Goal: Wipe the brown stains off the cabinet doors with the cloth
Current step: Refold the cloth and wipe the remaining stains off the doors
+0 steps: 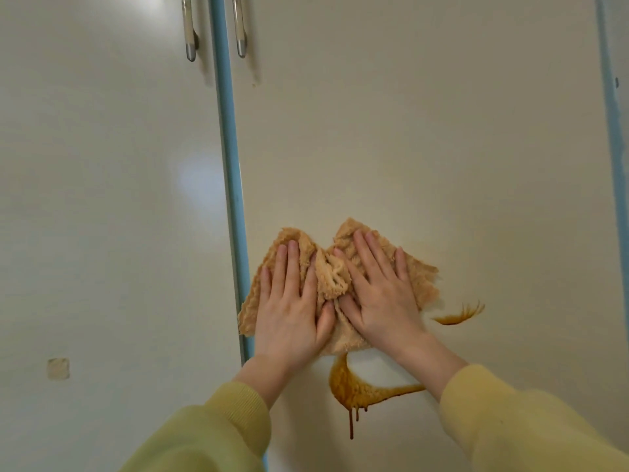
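Note:
A tan fluffy cloth is spread and bunched against the right cream cabinet door. My left hand presses flat on the cloth's left part, fingers straight. My right hand presses flat on its right part, fingers spread. Below the cloth a thick brown stain curves across the door, with drips running down from it. A smaller brown smear lies just right of the cloth's lower edge.
A blue vertical strip separates the right door from the left cream door. Two metal handles hang at the top on either side of it. A small beige square patch marks the left door. Another blue strip runs at far right.

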Demonstrator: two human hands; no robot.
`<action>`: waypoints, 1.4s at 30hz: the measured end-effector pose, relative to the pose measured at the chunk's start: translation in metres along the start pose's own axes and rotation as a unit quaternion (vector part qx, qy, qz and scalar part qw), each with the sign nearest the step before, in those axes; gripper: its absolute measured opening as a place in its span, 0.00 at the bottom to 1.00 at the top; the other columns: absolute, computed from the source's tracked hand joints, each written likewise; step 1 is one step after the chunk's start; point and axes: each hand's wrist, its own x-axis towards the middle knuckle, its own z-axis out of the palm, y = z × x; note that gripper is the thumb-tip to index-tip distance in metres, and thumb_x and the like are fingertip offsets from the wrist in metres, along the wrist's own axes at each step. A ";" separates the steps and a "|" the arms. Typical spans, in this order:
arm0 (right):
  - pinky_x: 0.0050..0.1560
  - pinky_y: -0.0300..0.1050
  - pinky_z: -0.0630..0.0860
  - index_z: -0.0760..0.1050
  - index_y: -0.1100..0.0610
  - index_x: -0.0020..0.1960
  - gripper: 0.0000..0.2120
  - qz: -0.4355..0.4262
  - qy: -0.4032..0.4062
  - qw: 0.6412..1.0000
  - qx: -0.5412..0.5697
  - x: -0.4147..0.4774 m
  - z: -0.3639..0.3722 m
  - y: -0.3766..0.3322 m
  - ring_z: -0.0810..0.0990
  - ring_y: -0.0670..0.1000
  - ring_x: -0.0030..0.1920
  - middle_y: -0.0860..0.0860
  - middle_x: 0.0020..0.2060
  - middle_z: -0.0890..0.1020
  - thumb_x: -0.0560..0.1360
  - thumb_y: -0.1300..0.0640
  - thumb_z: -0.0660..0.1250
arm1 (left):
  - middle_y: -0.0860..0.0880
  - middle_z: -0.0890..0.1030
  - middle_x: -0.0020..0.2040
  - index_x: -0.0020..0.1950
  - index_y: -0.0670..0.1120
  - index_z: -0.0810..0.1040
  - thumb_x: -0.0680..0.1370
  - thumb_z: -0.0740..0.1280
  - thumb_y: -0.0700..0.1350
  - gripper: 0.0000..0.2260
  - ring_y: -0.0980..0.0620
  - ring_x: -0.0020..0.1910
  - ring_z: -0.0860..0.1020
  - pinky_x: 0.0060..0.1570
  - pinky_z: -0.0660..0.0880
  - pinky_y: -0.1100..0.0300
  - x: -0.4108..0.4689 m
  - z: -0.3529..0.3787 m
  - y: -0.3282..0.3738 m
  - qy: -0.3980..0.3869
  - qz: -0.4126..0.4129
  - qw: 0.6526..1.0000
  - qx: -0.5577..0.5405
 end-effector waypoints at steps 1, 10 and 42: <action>0.69 0.55 0.45 0.60 0.49 0.70 0.27 0.003 0.003 1.000 0.022 -0.005 0.000 0.000 0.55 0.52 0.72 0.54 0.71 0.63 0.72 0.45 0.56 | 0.40 0.56 0.73 0.72 0.44 0.57 0.72 0.55 0.56 0.31 0.44 0.73 0.50 0.70 0.42 0.49 -0.002 0.000 0.003 0.004 -0.006 1.000 -0.020; 0.70 0.53 0.47 0.72 0.54 0.59 0.20 0.084 0.053 0.983 0.153 -0.004 -0.007 -0.009 0.58 0.47 0.71 0.56 0.67 0.71 0.72 0.45 0.58 | 0.42 0.59 0.73 0.71 0.50 0.60 0.71 0.55 0.57 0.28 0.47 0.73 0.50 0.69 0.43 0.43 0.001 -0.002 0.018 0.036 -0.088 0.988 -0.124; 0.71 0.54 0.47 0.53 0.63 0.74 0.40 0.270 0.098 0.958 0.000 -0.063 -0.070 0.225 0.53 0.55 0.73 0.61 0.73 0.57 0.69 0.40 0.52 | 0.40 0.58 0.74 0.72 0.45 0.61 0.73 0.55 0.56 0.30 0.43 0.73 0.51 0.67 0.39 0.40 0.090 0.070 0.249 0.051 0.047 0.997 -0.024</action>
